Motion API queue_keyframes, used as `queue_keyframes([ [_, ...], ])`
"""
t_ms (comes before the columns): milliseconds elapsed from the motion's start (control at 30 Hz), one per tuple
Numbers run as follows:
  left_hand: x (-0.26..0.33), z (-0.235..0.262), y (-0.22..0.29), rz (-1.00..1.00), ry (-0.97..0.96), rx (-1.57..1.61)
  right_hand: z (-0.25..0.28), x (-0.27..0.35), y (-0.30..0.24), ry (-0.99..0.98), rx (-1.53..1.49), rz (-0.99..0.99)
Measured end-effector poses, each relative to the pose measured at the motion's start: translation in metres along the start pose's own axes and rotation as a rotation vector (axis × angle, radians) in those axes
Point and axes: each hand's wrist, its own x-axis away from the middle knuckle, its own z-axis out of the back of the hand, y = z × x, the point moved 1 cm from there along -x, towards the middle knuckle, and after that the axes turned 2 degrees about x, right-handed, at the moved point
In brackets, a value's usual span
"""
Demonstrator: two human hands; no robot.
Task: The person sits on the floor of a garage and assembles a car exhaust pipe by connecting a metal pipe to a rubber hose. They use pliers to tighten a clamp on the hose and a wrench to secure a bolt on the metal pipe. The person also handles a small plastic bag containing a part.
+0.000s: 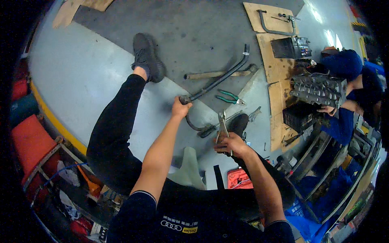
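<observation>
My left hand (181, 109) is closed round the lower end of a long black hose (219, 81), beside a thick fitting. The hose runs up and right to a bent end with a pale clamp; a thinner curved section hangs below my fist. In my right hand (233, 145) is a pair of silver pliers (222, 121), jaws pointing up, a little right of the hose. Behind the hose on the floor lies a hammer (202, 75) with a wooden handle. Green-handled pliers (229, 97) lie between the hose and my right shoe.
At right, cardboard (276, 117) carries a black battery (291, 47) and a clamp frame (277, 30). Beside it a co-worker's hand (326, 109) is at a metal engine block (318, 90). A red tool case (239, 179) sits near my legs; a metal-framed rack (48, 162) stands left.
</observation>
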Motion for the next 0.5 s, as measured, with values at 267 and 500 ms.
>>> queue_keyframes([
  [267, 0.135, 0.055, 0.098, -0.468, 0.28, 0.001, -0.014, 0.067, -0.01, -0.122, -0.157, 0.013],
  [500, 0.291, 0.134, 0.15, -1.18, 0.331, -0.125, -0.056, 0.164, 0.021, -0.238, -0.15, 0.223],
])
